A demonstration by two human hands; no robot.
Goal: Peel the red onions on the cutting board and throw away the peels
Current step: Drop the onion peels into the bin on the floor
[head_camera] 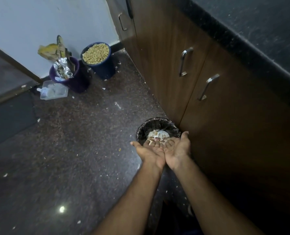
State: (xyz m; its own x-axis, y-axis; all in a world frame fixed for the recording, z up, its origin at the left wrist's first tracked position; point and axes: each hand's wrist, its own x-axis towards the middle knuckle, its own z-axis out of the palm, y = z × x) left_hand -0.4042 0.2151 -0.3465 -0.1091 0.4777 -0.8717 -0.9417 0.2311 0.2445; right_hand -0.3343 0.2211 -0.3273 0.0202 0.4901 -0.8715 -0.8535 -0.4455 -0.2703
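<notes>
**Peels Going Into the Bin**

The fingers [155,144] of both hands are straight and spread, palms up, and they hold nothing that I can see. The left hand [150,154] and the right hand [177,150] touch side by side, tipped forward over the near edge of the bin.

The biggest thing is the dark speckled floor [83,141], with little white bits scattered on it. At 3 o'clock stand brown cupboard doors [234,126] under a black counter [259,31]. No cutting board and no onions show here, so I cannot tell how many are peeled.

At 11 o'clock, far from the hands, sit a blue bucket [105,68] full of yellow bits, a purple bin [76,82] stuffed with wrappers, and a clear plastic box [54,90] on the floor.

The small black bin [141,131] sits by the cupboard, just past the fingertips at 12 o'clock from the hands. Inside it lie the peels [158,135], pale and reddish.

I think this load of peels is thrown away. More onions may wait on the board.
</notes>
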